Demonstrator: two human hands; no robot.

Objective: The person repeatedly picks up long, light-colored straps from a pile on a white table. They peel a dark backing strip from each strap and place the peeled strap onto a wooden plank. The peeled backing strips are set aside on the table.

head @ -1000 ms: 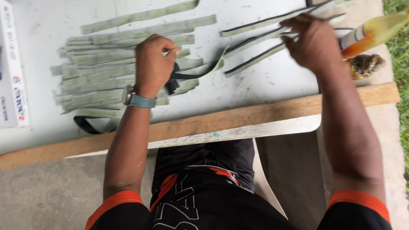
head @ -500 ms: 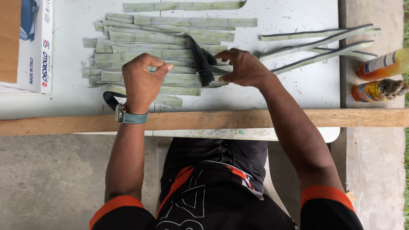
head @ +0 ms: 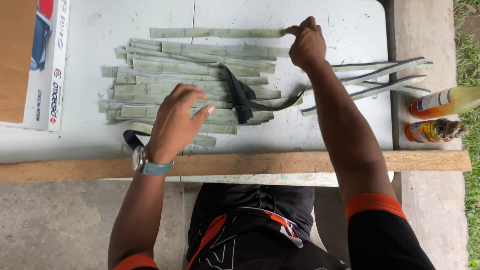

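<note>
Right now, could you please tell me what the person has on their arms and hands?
Both arms are bare from the short black sleeves with orange cuffs down. The left hand has a silver wristwatch on a teal band at its wrist. The right hand wears nothing: no gloves or rings are visible.

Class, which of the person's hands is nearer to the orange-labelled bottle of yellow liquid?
Right. The right hand is left of the bottle, pinching a green strip; the left hand lies further left.

Matt pale-green leaf strips (head: pixel 200 75) lie on a scuffed white plastic table (head: pixel 340 25); rough wooden plank (head: pixel 280 162) across centre frame; glossy orange plastic bottle (head: pixel 442 102) at right
</note>
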